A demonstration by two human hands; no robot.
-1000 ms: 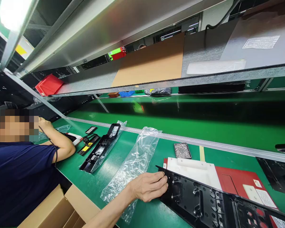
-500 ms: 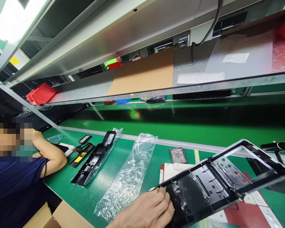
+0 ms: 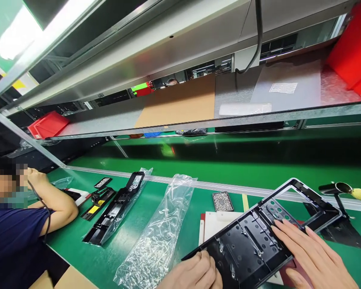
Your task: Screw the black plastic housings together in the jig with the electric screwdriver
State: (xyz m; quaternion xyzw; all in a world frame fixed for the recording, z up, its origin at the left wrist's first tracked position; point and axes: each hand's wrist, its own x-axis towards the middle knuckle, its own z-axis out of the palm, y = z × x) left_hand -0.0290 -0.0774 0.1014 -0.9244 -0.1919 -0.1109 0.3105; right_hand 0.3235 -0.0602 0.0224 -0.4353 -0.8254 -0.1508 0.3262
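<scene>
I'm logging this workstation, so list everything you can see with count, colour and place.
black plastic frame: 1, black, held tilted above the white block
white block: 1, white, on a red mat under the frame
clear bag: 1, empty, transparent, centre of green belt
bagged frame: 1, black, left of the clear bag
small tray: 1, black, speckled contents, by the belt rail
red bins: at least 2, red, shelf ends
cardboard sheet: 1, brown, on shelf
co-worker's arm: 1, far left
left hand: grips the frame's near end
right hand: fingers flat on the frame
</scene>
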